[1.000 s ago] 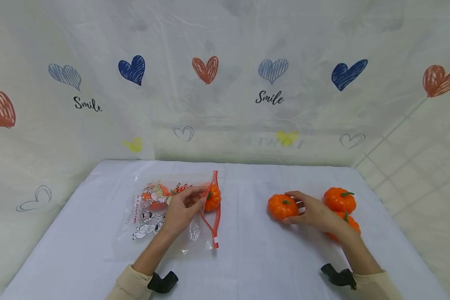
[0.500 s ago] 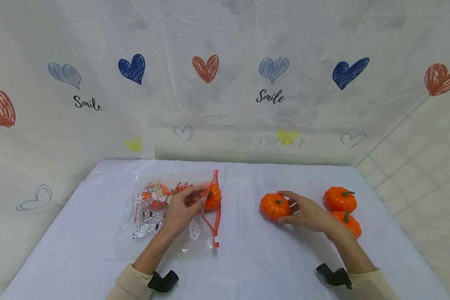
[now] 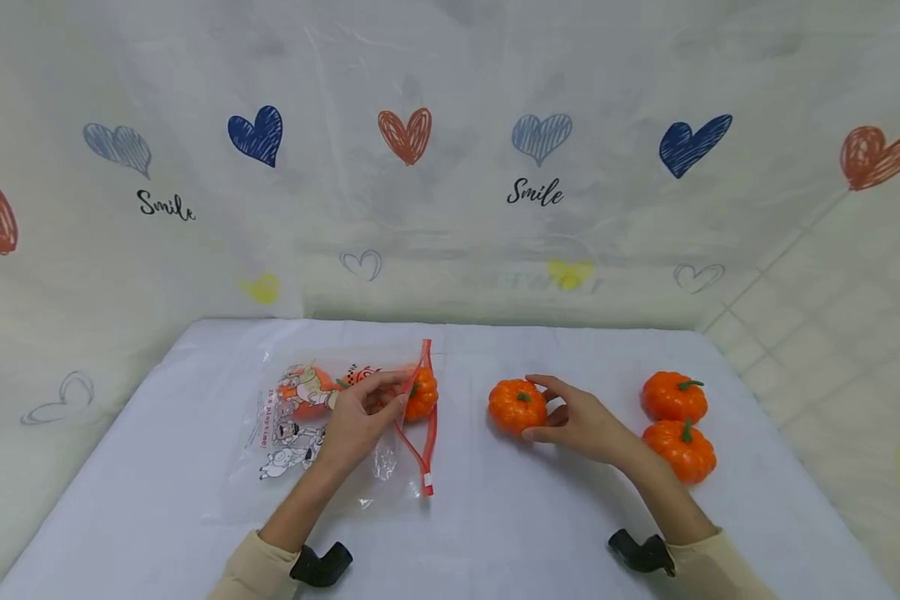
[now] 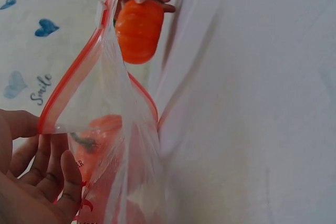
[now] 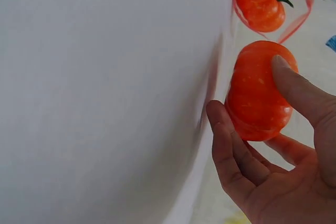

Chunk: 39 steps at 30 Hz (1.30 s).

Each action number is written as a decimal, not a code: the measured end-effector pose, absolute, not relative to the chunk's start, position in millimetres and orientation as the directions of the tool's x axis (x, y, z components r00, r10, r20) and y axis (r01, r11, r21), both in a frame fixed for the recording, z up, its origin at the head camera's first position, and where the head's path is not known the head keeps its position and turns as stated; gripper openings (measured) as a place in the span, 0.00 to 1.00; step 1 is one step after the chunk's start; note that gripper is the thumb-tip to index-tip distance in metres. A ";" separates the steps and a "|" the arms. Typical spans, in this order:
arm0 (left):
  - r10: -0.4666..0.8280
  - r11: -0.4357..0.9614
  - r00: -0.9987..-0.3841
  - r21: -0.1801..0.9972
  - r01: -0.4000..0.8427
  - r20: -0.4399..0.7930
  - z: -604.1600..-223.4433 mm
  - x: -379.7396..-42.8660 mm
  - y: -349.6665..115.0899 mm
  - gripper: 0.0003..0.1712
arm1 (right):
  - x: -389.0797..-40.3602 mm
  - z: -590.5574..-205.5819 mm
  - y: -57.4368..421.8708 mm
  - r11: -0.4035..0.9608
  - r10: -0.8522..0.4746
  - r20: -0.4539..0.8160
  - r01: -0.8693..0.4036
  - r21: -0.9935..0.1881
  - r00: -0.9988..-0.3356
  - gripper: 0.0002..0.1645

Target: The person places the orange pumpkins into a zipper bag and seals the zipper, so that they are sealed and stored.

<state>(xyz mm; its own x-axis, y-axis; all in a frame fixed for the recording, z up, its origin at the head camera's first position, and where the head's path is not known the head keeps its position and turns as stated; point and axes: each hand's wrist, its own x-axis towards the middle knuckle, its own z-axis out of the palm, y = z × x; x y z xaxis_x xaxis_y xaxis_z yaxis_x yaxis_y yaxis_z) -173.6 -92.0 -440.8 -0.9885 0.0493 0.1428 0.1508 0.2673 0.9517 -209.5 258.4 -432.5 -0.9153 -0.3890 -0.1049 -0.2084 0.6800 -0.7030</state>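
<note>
My left hand (image 3: 362, 417) pinches the upper edge of a clear zip bag (image 4: 113, 182) with a red zip, holding its mouth apart toward the right. Inside the bag lie orange pumpkins; one pumpkin (image 3: 422, 395) sits just within the mouth, and another shows through the printed film farther left. Right of the opening, my right hand (image 3: 581, 423) grips a small orange pumpkin (image 3: 516, 407) with a green stem, thumb on one side and fingers on the other. In the right wrist view, this pumpkin (image 5: 260, 90) appears between thumb and fingers, close to the bag's mouth.
Two more orange pumpkins, a rear one (image 3: 673, 397) and a front one (image 3: 681, 452), stand together at the right of the white-covered table (image 3: 510, 533). Behind the table hangs a pale sheet (image 3: 465, 217) printed with hearts and "Smile".
My right hand has carried its pumpkin leftward, closer to the bag's mouth, and its forearm has uncovered more of the front right pumpkin. The left hand keeps its hold on the bag.
</note>
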 end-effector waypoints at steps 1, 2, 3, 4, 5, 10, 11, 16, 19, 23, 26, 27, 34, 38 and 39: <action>0.053 0.268 -0.988 0.951 0.152 0.143 -440.4 -173.8 -92.5 0.19 | -209.9 -433.6 255.9 0.676 -0.391 -0.101 -0.211 -0.706 -0.915 0.52; 0.055 0.268 -0.989 0.952 0.149 0.139 -440.1 -174.1 -92.7 0.19 | -210.1 -434.7 253.3 0.672 -0.392 -0.097 -0.213 -0.709 -0.915 0.53; 0.058 0.267 -0.989 0.952 0.149 0.139 -440.0 -174.4 -93.0 0.19 | -210.4 -436.0 251.0 0.669 -0.393 -0.092 -0.215 -0.712 -0.915 0.53; 0.056 0.269 -0.989 0.952 0.146 0.136 -439.8 -174.6 -93.2 0.19 | -210.3 -436.6 248.5 0.666 -0.392 -0.087 -0.218 -0.714 -0.916 0.52; 0.054 0.270 -0.989 0.952 0.144 0.134 -439.8 -174.7 -93.2 0.19 | -210.1 -437.1 246.2 0.663 -0.392 -0.079 -0.222 -0.715 -0.917 0.52; 0.052 0.274 -0.988 0.950 0.151 0.143 -441.0 -175.2 -92.7 0.19 | -208.3 -434.2 236.6 0.640 -0.387 -0.041 -0.236 -0.731 -0.921 0.44; 0.052 0.274 -0.988 0.949 0.157 0.148 -441.1 -175.4 -92.1 0.19 | -208.1 -433.4 235.4 0.633 -0.389 -0.035 -0.240 -0.736 -0.920 0.43; 0.050 0.282 -0.985 0.944 0.172 0.165 -440.6 -175.8 -90.8 0.19 | -207.4 -431.3 227.8 0.614 -0.393 -0.007 -0.257 -0.746 -0.919 0.39; 0.048 0.282 -0.985 0.944 0.173 0.166 -440.6 -175.6 -90.7 0.19 | -207.4 -432.2 221.9 0.605 -0.393 0.004 -0.262 -0.752 -0.920 0.38; 0.044 0.279 -0.987 0.947 0.161 0.155 -440.9 -174.9 -91.3 0.19 | -206.8 -433.9 213.0 0.594 -0.402 0.009 -0.269 -0.758 -0.916 0.38; 0.043 0.274 -0.988 0.949 0.156 0.150 -441.0 -174.4 -91.5 0.18 | -205.6 -434.2 206.0 0.585 -0.415 0.011 -0.277 -0.763 -0.910 0.37; 0.043 0.273 -0.988 0.949 0.156 0.150 -441.1 -174.4 -91.4 0.18 | -205.2 -434.1 203.6 0.579 -0.422 0.014 -0.281 -0.765 -0.907 0.37; 0.041 0.278 -0.987 0.947 0.158 0.153 -442.2 -175.5 -91.4 0.18 | -201.4 -432.7 188.6 0.540 -0.454 0.005 -0.280 -0.794 -0.891 0.37; 0.039 0.270 -0.987 0.949 0.162 0.157 -443.1 -176.5 -91.7 0.17 | -199.2 -433.1 184.3 0.544 -0.456 -0.013 -0.268 -0.795 -0.890 0.36; 0.039 0.267 -0.986 0.949 0.166 0.161 -442.9 -176.6 -91.5 0.17 | -198.5 -432.9 183.7 0.546 -0.456 -0.016 -0.266 -0.794 -0.890 0.36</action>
